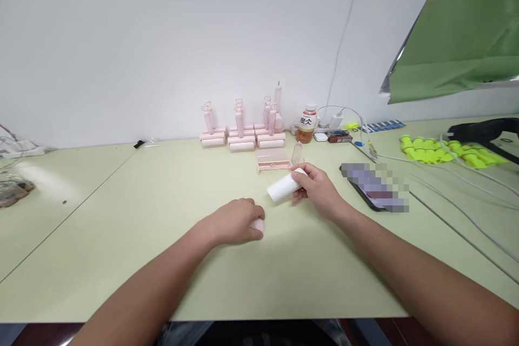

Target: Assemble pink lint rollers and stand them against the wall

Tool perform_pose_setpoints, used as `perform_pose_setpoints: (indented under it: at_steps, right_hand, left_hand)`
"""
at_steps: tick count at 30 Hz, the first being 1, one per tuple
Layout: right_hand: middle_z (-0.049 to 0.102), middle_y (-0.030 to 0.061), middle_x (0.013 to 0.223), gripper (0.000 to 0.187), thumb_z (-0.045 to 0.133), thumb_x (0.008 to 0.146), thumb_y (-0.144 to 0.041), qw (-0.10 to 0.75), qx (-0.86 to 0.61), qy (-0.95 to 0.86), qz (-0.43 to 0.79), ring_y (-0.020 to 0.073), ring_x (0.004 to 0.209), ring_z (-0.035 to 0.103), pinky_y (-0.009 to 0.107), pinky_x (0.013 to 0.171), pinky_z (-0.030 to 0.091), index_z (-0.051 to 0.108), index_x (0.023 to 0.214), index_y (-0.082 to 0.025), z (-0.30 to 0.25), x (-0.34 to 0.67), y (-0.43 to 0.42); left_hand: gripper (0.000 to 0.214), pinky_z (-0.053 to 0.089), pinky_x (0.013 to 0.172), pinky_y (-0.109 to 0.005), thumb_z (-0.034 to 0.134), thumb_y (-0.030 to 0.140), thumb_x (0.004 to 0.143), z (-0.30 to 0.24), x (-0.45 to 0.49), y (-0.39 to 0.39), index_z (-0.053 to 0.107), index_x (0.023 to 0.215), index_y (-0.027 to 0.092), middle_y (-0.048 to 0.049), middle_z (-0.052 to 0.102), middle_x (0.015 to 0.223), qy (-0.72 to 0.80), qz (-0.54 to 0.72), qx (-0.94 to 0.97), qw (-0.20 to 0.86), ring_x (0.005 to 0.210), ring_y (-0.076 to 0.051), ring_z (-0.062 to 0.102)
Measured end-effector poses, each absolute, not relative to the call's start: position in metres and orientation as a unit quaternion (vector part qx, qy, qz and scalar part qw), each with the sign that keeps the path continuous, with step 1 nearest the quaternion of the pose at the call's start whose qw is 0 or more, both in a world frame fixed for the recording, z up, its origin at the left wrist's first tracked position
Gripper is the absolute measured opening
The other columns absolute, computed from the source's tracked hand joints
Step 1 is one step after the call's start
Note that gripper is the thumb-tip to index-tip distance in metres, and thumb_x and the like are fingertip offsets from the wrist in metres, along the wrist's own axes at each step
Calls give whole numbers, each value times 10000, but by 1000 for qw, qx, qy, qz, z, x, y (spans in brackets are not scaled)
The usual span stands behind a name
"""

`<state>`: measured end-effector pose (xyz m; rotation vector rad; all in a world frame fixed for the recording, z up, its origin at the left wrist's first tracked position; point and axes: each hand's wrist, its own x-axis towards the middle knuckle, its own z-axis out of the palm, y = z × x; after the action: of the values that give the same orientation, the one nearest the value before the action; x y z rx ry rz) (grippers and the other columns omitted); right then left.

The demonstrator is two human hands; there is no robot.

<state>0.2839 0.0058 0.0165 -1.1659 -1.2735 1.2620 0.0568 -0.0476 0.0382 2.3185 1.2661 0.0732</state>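
Observation:
My right hand [318,189] grips a white lint-roller roll [281,188] by its right end, holding it tilted above the table. Low on the table, my left hand [239,221] has its fingers closed round a pale pink rounded piece [258,225], mostly covered by the palm. Just beyond the roll lies an open pink case [273,166] with a clear lid. A translucent pink handle [297,152] stands at the case's right end, partly behind my right fingers.
Several pink lint rollers [242,144] with upright handles stand by the wall. To their right are a drink bottle [306,124], a white charger [335,121] and cables. A phone [373,189] lies right of my right hand, with yellow-green pieces [441,151] farther right.

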Motion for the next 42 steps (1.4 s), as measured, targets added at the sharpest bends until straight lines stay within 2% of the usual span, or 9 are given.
perform_pose_setpoints:
  at_steps: [7,14,17,21,24,30,36,39,42]
  right_hand:
    - [567,-26,659,190,634,808,-345,498,-452,-502,544,111,469,566,284,432,569,575,902,-191,16,283,6]
    - [600,-11,731,172,643,809,-327,498,-434,-450,601,125,525,626,312,524,609,539,865,-202,14,279,2]
    - [615,-9,765,161,636,818,-311,500,-415,-432,625,132,556,654,325,572,619,518,846,-205,14,276,-1]
    - [636,2,779,165,647,824,-310,480,-406,-438,643,153,596,683,335,616,625,530,875,-206,12,273,-2]
    - [637,9,791,170,650,827,-317,480,-396,-437,649,161,615,687,343,624,626,557,913,-204,12,272,-2]
    - [640,25,872,206,659,826,-362,508,-380,-430,643,152,663,683,353,676,625,572,925,-203,13,272,-3]
    - [622,-3,744,322,693,811,-389,459,-385,-486,636,140,640,639,313,597,601,529,1030,-219,11,269,-7]
    - [606,-17,709,337,689,815,-397,460,-376,-482,645,131,620,618,296,574,587,515,1044,-219,9,268,-7]
    - [620,-13,753,339,694,814,-389,459,-361,-460,669,136,647,639,339,647,604,510,1044,-222,6,268,-6]
  left_hand:
    - [149,408,504,-232,642,311,720,20,44,-17,580,791,194,16,614,675,533,250,688,424,577,-128,556]
    - [415,561,665,-326,741,473,702,15,58,-13,474,640,161,-93,693,938,470,501,508,520,833,-205,672]
    - [415,568,698,-320,734,492,720,13,65,-17,496,665,156,-99,693,1045,451,518,515,513,902,-199,658]
    - [361,573,703,-313,739,469,729,9,66,-18,590,850,163,-67,698,973,453,515,534,494,857,-169,640]
    - [419,579,690,-317,740,461,728,8,65,-17,596,997,173,-73,687,1008,458,524,533,482,866,-182,651]
    - [463,574,693,-312,729,445,741,7,66,-18,617,1105,181,-95,687,1119,454,542,539,458,902,-204,669]
    - [429,553,622,-281,682,438,781,0,71,-16,711,1131,192,-46,716,971,496,474,581,438,808,-182,635]
    - [565,562,670,-302,573,498,863,-5,74,-18,576,1340,194,-57,704,1051,506,454,607,412,910,-213,642]
    - [740,537,863,-334,528,492,902,-8,81,-24,278,1525,181,-114,565,1371,506,430,637,390,1154,-253,587]
